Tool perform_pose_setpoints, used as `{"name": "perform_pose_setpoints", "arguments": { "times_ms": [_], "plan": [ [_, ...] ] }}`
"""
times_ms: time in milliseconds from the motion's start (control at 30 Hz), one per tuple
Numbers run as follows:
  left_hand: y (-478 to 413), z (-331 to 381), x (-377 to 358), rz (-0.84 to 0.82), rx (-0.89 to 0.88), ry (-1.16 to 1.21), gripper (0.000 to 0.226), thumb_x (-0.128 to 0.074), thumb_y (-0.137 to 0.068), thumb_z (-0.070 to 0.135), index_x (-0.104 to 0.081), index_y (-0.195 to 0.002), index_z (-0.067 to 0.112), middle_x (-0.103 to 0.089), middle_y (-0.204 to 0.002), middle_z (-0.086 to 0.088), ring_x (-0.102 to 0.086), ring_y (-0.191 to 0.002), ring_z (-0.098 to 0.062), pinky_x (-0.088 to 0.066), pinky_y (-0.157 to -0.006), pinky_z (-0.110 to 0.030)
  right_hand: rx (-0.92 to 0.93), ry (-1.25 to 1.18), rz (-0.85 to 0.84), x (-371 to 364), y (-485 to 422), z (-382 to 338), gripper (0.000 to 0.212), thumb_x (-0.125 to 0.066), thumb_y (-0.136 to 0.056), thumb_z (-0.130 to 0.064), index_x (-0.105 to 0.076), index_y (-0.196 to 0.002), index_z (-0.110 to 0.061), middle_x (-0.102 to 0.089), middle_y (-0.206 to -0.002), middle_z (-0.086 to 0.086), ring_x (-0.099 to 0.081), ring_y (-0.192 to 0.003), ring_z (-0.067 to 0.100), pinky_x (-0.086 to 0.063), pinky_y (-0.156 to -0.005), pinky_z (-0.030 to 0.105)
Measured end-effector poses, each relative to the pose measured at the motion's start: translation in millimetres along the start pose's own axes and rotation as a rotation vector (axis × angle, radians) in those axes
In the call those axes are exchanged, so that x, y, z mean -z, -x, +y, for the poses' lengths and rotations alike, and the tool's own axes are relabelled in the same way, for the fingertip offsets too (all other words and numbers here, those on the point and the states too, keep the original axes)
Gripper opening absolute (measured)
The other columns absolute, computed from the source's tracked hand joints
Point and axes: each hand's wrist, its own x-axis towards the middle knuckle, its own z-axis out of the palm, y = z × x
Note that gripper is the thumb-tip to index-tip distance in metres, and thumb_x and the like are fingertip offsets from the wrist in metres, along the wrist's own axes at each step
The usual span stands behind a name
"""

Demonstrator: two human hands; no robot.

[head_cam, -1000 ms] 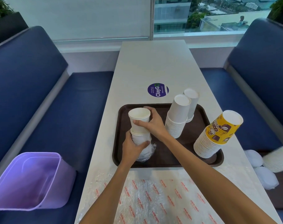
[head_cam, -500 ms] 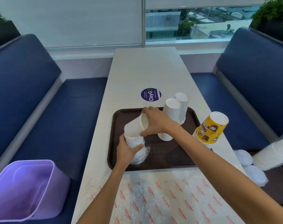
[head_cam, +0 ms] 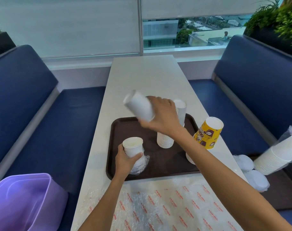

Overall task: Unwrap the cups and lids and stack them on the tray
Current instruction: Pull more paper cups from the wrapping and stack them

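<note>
Left hand low, near body, thumb and fingers curled round cup stack; left forearm reaches straight forward from bottom edge. Right hand higher, further out, back of hand up, fingers wrapped round single cup, blurred, tipped sideways. Right forearm stretches diagonally from lower right.

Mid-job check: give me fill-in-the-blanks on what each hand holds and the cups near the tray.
The left hand holds a short stack of white paper cups on the dark ____ plastic tray.
The right hand holds a tilted white paper cup ____ that tray.
The printed paper cup stack at its right edge is ____.
Missing: brown; above; yellow.
</note>
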Motion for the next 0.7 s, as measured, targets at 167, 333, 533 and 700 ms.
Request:
{"name": "perform_pose_setpoints", "arguments": {
  "times_ms": [167,333,533,700],
  "plan": [
    [1,1,-1,-0.010,0.022,-0.001,0.086,-0.082,-0.071,0.026,-0.032,-0.140,0.010,-0.045,-0.140,-0.010,-0.044,-0.126,-0.028,-0.039,-0.104,-0.036,-0.381,-0.325,0.256,9,2,25,0.077,-0.075,-0.069,-0.048,-0.046,-0.128,-0.010,-0.062,-0.116,0.008,-0.059,-0.103,0.027,-0.048,-0.090,0.045],
    [1,1,-1,-0.012,0.031,-0.016,0.086,-0.082,-0.072,0.027,-0.031,-0.140,0.010,-0.044,-0.141,-0.010,-0.044,-0.127,-0.028,-0.037,-0.106,-0.039,-0.550,-0.356,0.178,-8,16,50,0.080,-0.077,-0.072,-0.046,-0.039,-0.134,-0.012,-0.057,-0.128,0.008,-0.057,-0.114,0.027,-0.047,-0.099,0.046],
    [1,2,-1,-0.016,0.032,-0.036,0.087,-0.081,-0.073,0.028,-0.030,-0.141,0.010,-0.043,-0.143,-0.010,-0.043,-0.128,-0.028,-0.037,-0.107,-0.037,-0.576,-0.335,0.149,-23,29,55,0.091,-0.078,-0.070,-0.046,-0.030,-0.140,-0.014,-0.043,-0.142,0.009,-0.041,-0.131,0.030,-0.029,-0.111,0.054],
    [1,2,-2,-0.018,0.040,-0.032,0.088,-0.082,-0.072,0.028,-0.030,-0.141,0.010,-0.043,-0.142,-0.010,-0.043,-0.128,-0.029,-0.037,-0.106,-0.038,-0.286,-0.225,0.429,-25,26,26,0.080,-0.066,-0.074,-0.049,-0.030,-0.139,-0.018,-0.029,-0.150,0.015,-0.025,-0.140,0.029,-0.018,-0.113,0.045]
  ]
}}
